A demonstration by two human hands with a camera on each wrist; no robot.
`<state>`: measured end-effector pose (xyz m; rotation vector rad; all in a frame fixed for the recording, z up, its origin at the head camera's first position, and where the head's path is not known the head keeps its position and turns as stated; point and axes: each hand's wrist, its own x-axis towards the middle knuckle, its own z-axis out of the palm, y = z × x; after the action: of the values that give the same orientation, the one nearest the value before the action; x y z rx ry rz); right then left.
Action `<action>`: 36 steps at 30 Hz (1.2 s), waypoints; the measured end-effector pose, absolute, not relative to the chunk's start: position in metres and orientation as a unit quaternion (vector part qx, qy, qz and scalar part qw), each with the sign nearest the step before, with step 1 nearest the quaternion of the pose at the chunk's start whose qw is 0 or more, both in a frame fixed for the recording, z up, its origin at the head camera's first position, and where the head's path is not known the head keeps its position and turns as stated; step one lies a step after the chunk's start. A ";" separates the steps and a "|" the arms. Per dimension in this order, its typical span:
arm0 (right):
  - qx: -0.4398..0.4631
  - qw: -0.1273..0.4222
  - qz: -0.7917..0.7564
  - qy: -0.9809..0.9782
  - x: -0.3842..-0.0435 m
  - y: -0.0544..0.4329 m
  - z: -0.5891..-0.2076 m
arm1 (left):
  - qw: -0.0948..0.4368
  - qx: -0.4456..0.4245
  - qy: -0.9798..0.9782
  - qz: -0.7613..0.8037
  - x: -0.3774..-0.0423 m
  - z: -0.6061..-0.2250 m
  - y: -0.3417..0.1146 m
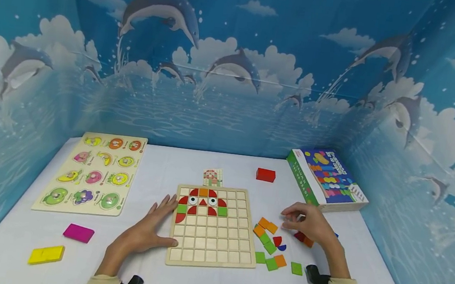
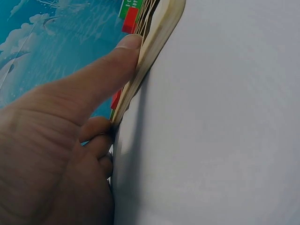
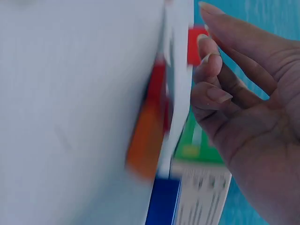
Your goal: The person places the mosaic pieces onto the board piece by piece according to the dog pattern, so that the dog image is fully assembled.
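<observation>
A wooden grid board (image 1: pixel 212 244) lies on the white table, its upper cells holding red rounded pieces, an orange square (image 1: pixel 203 192), green squares (image 1: pixel 222 211) and two round eye pieces (image 1: pixel 212 201). Along the board's left edge rests my left hand (image 1: pixel 144 231), fingers spread and thumb touching the rim near the lower corner; the left wrist view shows the thumb (image 2: pixel 110 70) against the wooden edge. My right hand (image 1: pixel 309 223) hovers right of the board with loosely bent fingers and nothing visible between them. Close below it are dark red and orange pieces (image 1: pixel 308 242).
Loose green squares (image 1: pixel 270 247), orange squares (image 1: pixel 259 230), a red piece and a blue piece (image 1: pixel 281 247) lie right of the board. A pattern card (image 1: pixel 213 176), red block (image 1: pixel 265 175) and game box (image 1: pixel 329 178) stand behind. Leftward are a fruit puzzle (image 1: pixel 91 172), magenta block (image 1: pixel 78 232) and yellow block (image 1: pixel 46 254).
</observation>
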<state>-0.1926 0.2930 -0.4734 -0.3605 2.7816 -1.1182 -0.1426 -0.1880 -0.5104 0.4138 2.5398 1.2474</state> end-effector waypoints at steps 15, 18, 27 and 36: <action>-0.060 0.080 -0.325 0.940 -0.191 0.330 -0.475 | 0.142 0.126 0.880 0.436 -0.140 -0.511 -0.186; -0.061 0.086 -0.328 0.939 -0.191 0.330 -0.475 | 0.141 0.125 0.880 0.436 -0.141 -0.511 -0.186; -0.079 0.093 -0.357 0.926 -0.193 0.309 -0.476 | 0.137 0.133 0.882 0.432 -0.141 -0.511 -0.187; -0.124 0.075 -0.426 0.893 -0.196 0.271 -0.481 | 0.137 0.135 0.882 0.430 -0.141 -0.511 -0.188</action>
<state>-0.1961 0.2713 -0.4809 -0.3715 2.6777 -1.2788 -0.1414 -0.1878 -0.5114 0.3911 2.5521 1.2448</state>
